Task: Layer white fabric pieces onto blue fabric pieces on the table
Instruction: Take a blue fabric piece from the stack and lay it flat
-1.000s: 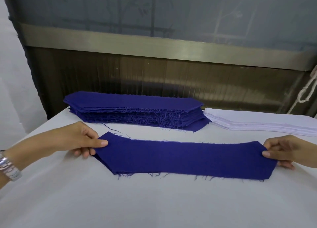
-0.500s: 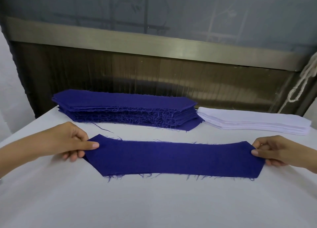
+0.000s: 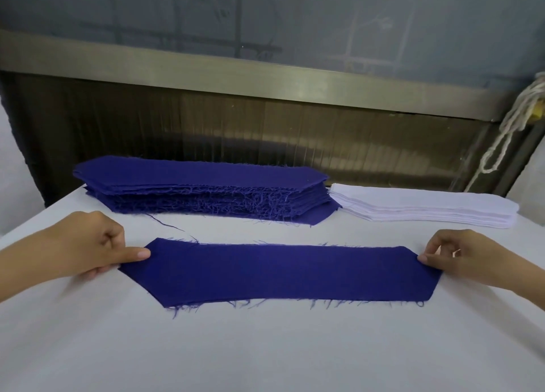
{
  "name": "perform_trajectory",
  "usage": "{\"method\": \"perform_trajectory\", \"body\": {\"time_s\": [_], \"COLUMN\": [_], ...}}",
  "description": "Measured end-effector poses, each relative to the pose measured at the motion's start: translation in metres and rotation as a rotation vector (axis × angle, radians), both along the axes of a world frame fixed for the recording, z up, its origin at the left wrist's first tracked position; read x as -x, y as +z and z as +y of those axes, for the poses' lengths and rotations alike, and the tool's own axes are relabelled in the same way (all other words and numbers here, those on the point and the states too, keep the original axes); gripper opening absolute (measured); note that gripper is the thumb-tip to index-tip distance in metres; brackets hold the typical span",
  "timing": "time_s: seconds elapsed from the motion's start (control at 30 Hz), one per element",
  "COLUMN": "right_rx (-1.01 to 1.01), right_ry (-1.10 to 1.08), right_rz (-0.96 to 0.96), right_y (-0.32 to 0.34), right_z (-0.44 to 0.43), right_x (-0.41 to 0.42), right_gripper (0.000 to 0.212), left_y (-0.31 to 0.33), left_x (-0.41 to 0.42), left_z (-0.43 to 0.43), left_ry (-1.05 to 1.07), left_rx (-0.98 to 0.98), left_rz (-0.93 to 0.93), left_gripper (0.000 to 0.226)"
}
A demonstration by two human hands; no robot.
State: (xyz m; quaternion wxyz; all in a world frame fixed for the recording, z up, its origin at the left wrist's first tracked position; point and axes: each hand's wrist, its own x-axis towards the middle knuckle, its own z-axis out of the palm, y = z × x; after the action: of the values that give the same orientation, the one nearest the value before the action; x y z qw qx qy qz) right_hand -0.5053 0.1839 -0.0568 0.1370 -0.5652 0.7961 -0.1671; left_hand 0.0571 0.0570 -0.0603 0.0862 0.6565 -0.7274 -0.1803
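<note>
A long blue fabric piece (image 3: pixel 280 270) with pointed ends and frayed edges lies flat across the middle of the white table (image 3: pixel 265 347). My left hand (image 3: pixel 97 244) pinches its left tip between thumb and fingers. My right hand (image 3: pixel 454 253) pinches its right tip. Behind it a thick stack of blue fabric pieces (image 3: pixel 203 191) sits at the back left. A lower stack of white fabric pieces (image 3: pixel 424 208) sits at the back right, touching the blue stack's right end.
A dark ribbed panel with a metal rail (image 3: pixel 265 75) rises behind the table's far edge. A white cord (image 3: pixel 513 126) hangs at the upper right. A loose blue thread (image 3: pixel 168 226) trails between the stack and the single piece.
The blue piece has been drawn out flat and straight on the table between both hands. The hands keep their grip on its two ends.
</note>
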Motion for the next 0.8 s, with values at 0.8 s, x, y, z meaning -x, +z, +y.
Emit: {"method": "perform_trajectory", "body": {"time_s": [0.8], "right_rx": [0.012], "right_ry": [0.08], "right_rz": [-0.009], "right_y": [-0.007], "right_z": [-0.004], "right_x": [-0.019], "right_gripper": [0.013], "left_y": [-0.014], "left_x": [0.016], "left_z": [0.004], "left_ry": [-0.106], "left_rx": [0.16], "left_rz": [0.04], "left_gripper": [0.071]}}
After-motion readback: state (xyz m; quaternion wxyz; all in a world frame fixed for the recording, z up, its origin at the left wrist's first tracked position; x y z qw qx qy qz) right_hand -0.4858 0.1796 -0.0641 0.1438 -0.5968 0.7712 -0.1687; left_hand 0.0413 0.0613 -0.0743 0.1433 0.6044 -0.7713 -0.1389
